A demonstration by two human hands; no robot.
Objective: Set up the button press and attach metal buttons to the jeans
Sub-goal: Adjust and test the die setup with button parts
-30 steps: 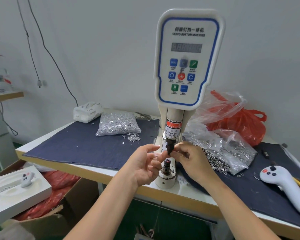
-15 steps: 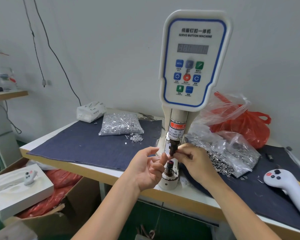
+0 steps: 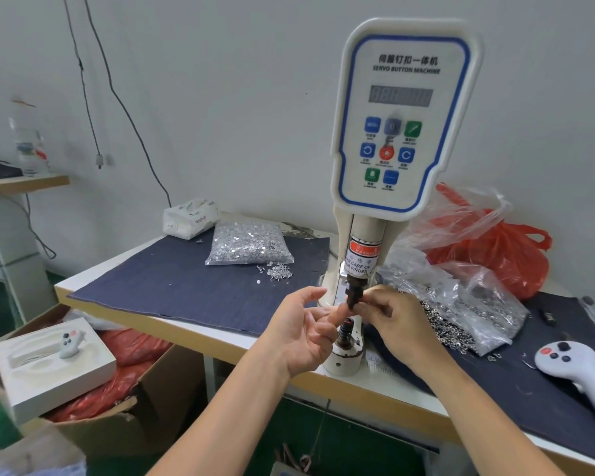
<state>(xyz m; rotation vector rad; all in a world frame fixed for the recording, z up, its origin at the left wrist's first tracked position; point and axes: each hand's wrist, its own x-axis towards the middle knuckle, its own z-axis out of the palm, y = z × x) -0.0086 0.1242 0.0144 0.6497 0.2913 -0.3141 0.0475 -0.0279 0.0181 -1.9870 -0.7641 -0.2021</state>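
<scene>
Right hand pinches the vertical upper die, seemingly; left hand open, fingers relaxed.

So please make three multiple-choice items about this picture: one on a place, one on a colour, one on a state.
1. Where is the white remote?
A. right of the press
B. on the press
C. behind the tissue pack

2. What colour is the bag behind the press?
A. green
B. red
C. black

3. What does the right hand do?
A. lies flat
B. presses a panel key
C. pinches the upper die

Answers: A, it lies on the cloth at the right; B, red plastic; C, its fingertips close on the die, while the left hand is open beside it.
</scene>
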